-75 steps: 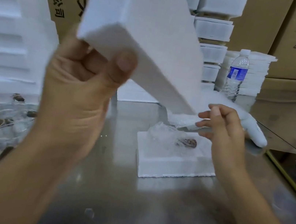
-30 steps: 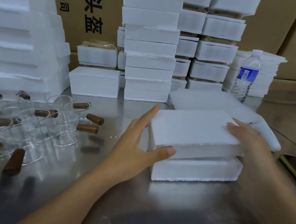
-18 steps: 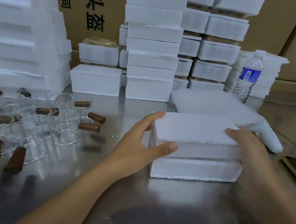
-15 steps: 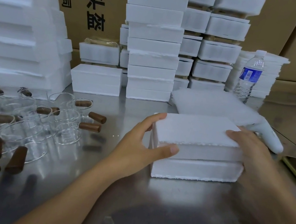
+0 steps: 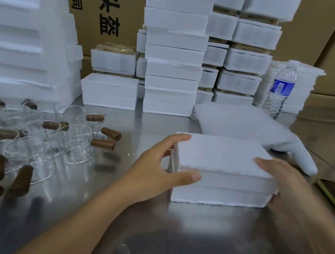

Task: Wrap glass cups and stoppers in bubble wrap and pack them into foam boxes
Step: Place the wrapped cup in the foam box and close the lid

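Head cam: both hands are grabbing the closed foam box (image 5: pixel 217 197), one at each end.
On the near side the left hand (image 5: pixel 156 168) has its thumb along the front face and fingers hooked over the lid (image 5: pixel 221 154); the right hand (image 5: pixel 280 180) lays fingers on top and wraps the right end. Box sits on the steel table (image 5: pixel 145 243), pretty much centre. Loose glass cups (image 5: pixel 74 134) and brown stoppers (image 5: pixel 103 144) lie off to the left, bubble wrap sheets (image 5: pixel 241 122) just behind, and foam box stacks (image 5: pixel 173 51) plus a water bottle (image 5: pixel 281 89) further back.

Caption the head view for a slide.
Left hand and right hand hold the lidded foam box on the table beside glass cups.
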`<state>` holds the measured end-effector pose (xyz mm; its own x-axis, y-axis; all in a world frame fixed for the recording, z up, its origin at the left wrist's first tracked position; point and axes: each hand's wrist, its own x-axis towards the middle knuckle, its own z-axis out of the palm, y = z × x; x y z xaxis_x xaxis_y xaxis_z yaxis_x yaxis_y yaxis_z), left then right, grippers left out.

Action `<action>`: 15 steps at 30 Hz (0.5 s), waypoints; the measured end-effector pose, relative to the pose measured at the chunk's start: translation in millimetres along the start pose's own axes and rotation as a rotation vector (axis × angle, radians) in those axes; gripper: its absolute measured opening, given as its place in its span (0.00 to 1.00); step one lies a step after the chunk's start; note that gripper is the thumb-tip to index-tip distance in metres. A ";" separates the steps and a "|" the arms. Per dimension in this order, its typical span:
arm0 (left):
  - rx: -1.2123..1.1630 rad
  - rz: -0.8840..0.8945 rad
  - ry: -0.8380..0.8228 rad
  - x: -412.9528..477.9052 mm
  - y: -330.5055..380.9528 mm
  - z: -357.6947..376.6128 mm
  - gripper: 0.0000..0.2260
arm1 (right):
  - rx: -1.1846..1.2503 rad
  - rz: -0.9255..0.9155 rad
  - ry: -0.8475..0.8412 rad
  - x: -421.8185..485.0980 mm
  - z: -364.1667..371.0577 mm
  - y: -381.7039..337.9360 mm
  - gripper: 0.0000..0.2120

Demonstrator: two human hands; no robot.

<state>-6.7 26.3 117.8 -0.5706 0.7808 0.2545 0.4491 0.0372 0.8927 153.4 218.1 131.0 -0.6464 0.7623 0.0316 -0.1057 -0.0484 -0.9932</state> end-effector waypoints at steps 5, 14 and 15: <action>0.054 -0.006 0.001 -2.8 5.1 -1.4 0.33 | -0.182 -0.058 0.106 -4.0 4.6 0.6 0.13; 0.286 0.013 -0.043 -18.1 4.0 -10.5 0.42 | -0.279 -0.106 0.025 -19.8 17.3 -3.0 0.15; 0.301 0.011 -0.045 -18.4 4.1 -12.7 0.42 | -0.287 -0.103 0.022 -20.1 17.5 -2.9 0.14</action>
<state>-3.1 4.2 121.5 -0.5366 0.8087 0.2410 0.6424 0.2063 0.7381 153.6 191.6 135.2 -0.6267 0.7676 0.1344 0.0501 0.2118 -0.9760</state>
